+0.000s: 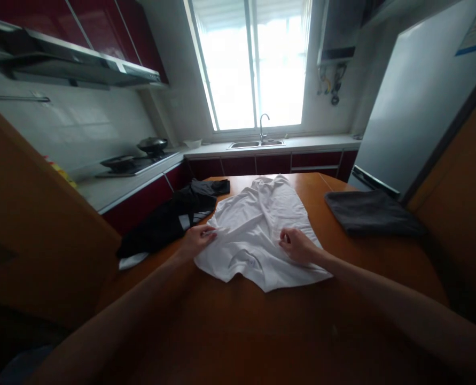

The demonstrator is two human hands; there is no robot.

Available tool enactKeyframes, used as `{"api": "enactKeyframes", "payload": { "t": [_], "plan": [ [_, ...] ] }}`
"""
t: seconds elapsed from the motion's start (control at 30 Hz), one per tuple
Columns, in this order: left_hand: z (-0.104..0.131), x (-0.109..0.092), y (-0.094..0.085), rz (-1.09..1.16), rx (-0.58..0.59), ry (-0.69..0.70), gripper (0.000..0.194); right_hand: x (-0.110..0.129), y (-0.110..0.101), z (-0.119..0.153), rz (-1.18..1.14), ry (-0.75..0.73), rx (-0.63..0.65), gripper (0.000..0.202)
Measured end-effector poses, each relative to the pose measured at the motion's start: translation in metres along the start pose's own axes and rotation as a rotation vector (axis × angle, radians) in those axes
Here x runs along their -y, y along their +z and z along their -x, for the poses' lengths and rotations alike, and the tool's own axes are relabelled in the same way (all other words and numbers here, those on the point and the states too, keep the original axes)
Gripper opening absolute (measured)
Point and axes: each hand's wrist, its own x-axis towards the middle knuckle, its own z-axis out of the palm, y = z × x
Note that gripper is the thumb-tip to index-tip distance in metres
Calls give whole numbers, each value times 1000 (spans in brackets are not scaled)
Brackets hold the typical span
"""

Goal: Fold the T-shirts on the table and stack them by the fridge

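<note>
A white shirt [257, 230] lies spread and wrinkled on the wooden table [221, 315], its neckline toward me. At the shirt's left edge, my left hand [200, 238] pinches the fabric between thumb and fingers. My right hand [296, 245] rests over the right part of the shirt, fingers curled together on the cloth. Folds run between the two hands, and the far end of the shirt is bunched near the table's back edge.
Black clothing [169, 216] with white parts lies heaped on the table's left side. A folded dark grey cloth [372, 213] is at the right. Beyond stand a counter with a sink [257, 144], a stove with a wok [152, 144], and a fridge [410, 101].
</note>
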Motion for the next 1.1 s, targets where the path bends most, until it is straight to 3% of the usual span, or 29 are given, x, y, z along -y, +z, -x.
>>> {"api": "enactKeyframes", "payload": {
  "t": [0.13,0.23,0.33,0.43,0.5,0.57,0.67,0.73,0.83,0.97,1.1],
  "plan": [
    [3,27,-47,219,-341,-163,43,-25,-45,-4,-133,40,-270,4],
    [18,57,-72,199,-495,-295,49,-70,-99,11,-164,113,-506,12],
    [37,87,-77,58,-427,-363,62,-138,-139,42,3,320,-689,21],
    [54,100,-67,-175,-414,-303,73,-201,-151,75,84,465,-610,24],
    [63,93,-59,-339,-466,-160,69,-218,-146,92,148,471,-593,31],
    [71,75,-53,-395,-404,46,54,-208,-133,103,236,333,-646,37],
    [83,38,-40,-281,25,330,37,-149,-101,110,204,-10,-594,31],
    [92,15,-28,-214,301,442,38,-100,-75,112,115,-208,-392,28],
    [102,-5,-10,-239,478,491,50,-50,-42,113,93,-427,-22,38],
    [116,-13,-1,-294,629,434,53,-40,-27,117,146,-394,272,61],
    [141,-30,-16,-251,768,376,61,-42,-41,144,103,-295,424,68]
  ]
}}
